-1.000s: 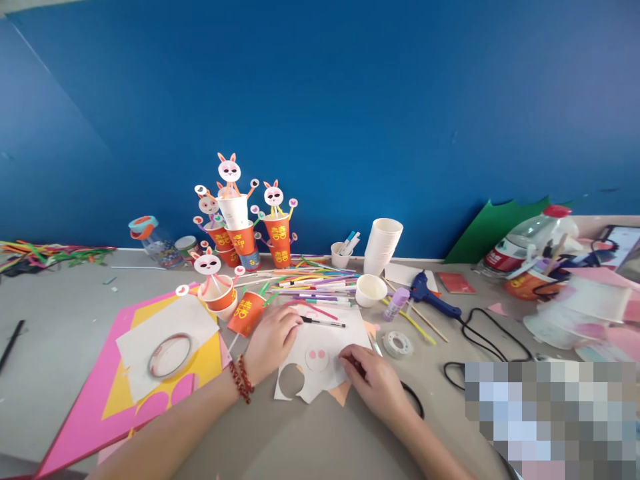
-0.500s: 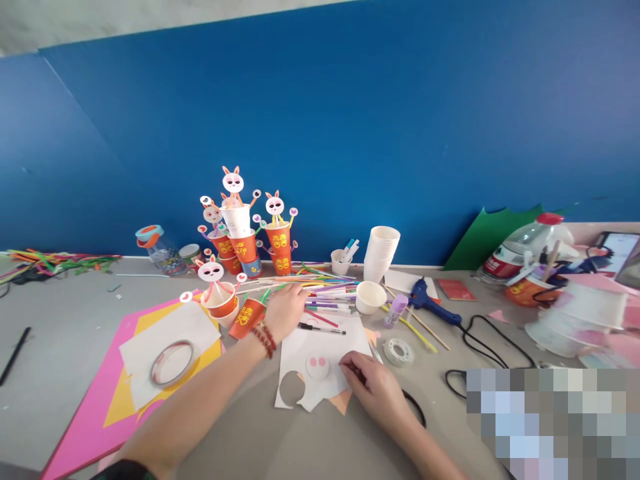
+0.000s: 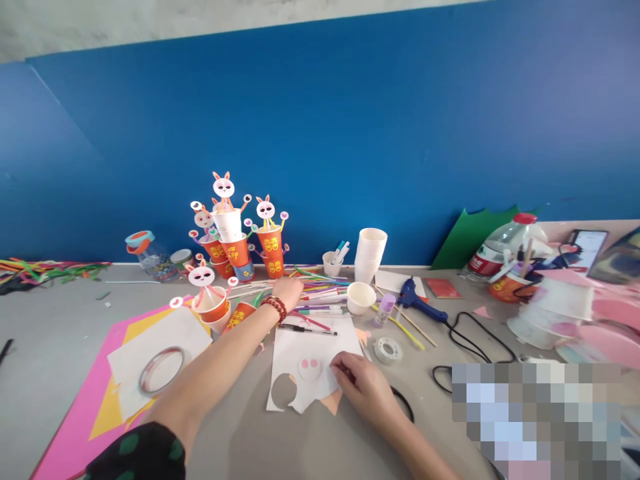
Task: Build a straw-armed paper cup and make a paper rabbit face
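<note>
My left hand (image 3: 289,292), with a red bead bracelet on the wrist, reaches into a heap of markers (image 3: 323,298) and pipe cleaners; its fingers are hidden from view. My right hand (image 3: 357,380) rests by the right edge of a white paper sheet (image 3: 320,343), fingers curled together, and what they hold, if anything, is hidden. On the sheet lies a white paper disc (image 3: 309,365) with two pink ovals. A round hole is cut in the sheet's lower left. A black pen (image 3: 309,329) lies across its top. Beside my left forearm leans a red paper cup (image 3: 241,316).
Rabbit-faced cup figures (image 3: 231,250) stand at the back left. Tape (image 3: 163,370) lies on coloured sheets at left. To the right are stacked white cups (image 3: 371,255), a small white cup (image 3: 361,297), a glue stick (image 3: 385,311), clear tape (image 3: 388,350) and a corded blue glue gun (image 3: 420,303).
My left hand has pushed farther forward into the heap, its fingers going out of sight. The view has shifted slightly. My right hand stays by the paper.
</note>
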The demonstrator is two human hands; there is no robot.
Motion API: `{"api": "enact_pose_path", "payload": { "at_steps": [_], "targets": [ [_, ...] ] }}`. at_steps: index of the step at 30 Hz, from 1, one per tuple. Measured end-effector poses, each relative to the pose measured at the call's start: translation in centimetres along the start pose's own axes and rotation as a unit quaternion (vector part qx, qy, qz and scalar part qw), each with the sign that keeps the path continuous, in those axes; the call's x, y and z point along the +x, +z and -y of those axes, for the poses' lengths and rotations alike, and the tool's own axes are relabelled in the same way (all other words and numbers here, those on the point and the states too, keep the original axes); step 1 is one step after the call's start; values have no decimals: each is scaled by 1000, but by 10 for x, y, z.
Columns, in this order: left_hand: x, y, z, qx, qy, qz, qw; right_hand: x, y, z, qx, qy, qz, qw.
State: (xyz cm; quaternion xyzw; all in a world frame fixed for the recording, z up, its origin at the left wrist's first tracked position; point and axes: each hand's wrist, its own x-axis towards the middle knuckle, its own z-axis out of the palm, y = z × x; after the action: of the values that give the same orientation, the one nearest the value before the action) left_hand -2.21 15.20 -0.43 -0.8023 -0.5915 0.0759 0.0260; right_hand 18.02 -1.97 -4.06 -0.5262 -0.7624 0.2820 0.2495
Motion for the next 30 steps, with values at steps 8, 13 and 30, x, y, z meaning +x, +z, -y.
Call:
{"api": "enact_pose_path", "payload": {
  "at_steps": [8,13,30],
  "targets": [
    [-2,-14,10,-34,40,-42,998,-1,2,-4,4,-12,-6,1000],
    [-33,-41,4,-77,67,-133,986,-1,2,-6,37,-13,-22,999],
    [-172,-1,-46,-279,227,-114,926,-15,7,8,480,-16,-120,869]
  ]
}}
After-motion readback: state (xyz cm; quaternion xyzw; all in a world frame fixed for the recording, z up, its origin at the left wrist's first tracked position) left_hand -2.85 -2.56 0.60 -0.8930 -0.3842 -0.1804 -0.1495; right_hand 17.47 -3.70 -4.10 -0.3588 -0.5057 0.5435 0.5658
